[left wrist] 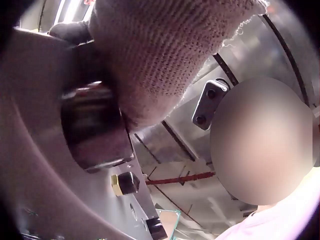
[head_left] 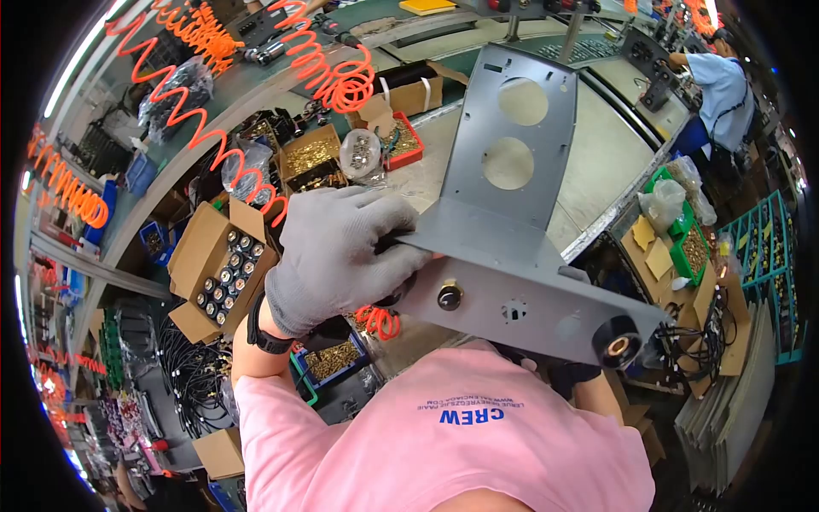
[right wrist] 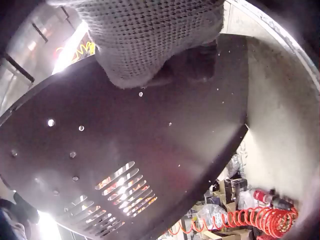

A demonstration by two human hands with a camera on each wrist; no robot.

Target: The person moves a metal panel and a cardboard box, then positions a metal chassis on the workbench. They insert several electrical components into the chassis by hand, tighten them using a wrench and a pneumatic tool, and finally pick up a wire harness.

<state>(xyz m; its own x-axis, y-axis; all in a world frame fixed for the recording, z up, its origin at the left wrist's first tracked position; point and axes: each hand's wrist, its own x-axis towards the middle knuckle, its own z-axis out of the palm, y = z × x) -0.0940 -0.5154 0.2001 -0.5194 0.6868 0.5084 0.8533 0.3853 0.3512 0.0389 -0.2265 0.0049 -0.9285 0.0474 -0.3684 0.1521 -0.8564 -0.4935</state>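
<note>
A grey bent sheet-metal panel (head_left: 520, 230) with two big round holes fills the middle of the head view. My gloved left hand (head_left: 341, 247) grips its left corner, fingers over the bend. A black cylindrical part (left wrist: 95, 127) sits by that hand in the left wrist view. Along the near flange are a brass-nutted black knob (head_left: 450, 295) and a black round socket (head_left: 616, 341). My right hand (right wrist: 155, 40), also gloved, holds the panel farther right; the flange hides most of it in the head view. Slotted vents (right wrist: 125, 187) show on the panel's other face.
Left of me stand a carton (head_left: 209, 264) of black capped parts and a blue bin (head_left: 328, 358) of small brass pieces. Orange coiled hoses (head_left: 192, 111) hang overhead. A red bin (head_left: 403, 141) is on the bench; another person (head_left: 721, 94) works at far right.
</note>
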